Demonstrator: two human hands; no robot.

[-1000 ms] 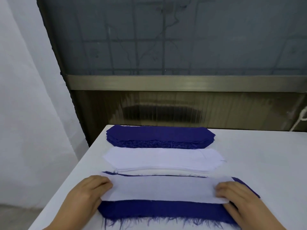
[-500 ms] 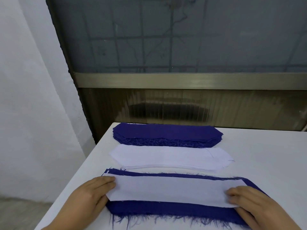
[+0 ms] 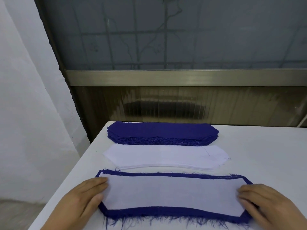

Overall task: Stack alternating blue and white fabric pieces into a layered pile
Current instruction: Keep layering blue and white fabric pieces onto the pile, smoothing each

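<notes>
A white fabric piece [image 3: 172, 193] is lying on a frayed blue piece [image 3: 176, 213] at the white table's [image 3: 265, 146] near edge, the left hand [image 3: 83, 199] and right hand [image 3: 265, 202] pressing its ends with flat, straight fingers. Behind are sitting a white stack [image 3: 166, 156] and, farther back, a blue stack [image 3: 162, 133], near a frosted window [image 3: 166, 34]. No writing is showing.

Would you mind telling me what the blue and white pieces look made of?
Blue piece: likely woven cloth, matte; loose threads fray along its edges. White piece: thin, smooth, matte sheet with clean-cut edges, perhaps interfacing or fine fabric; hard to tell.
</notes>
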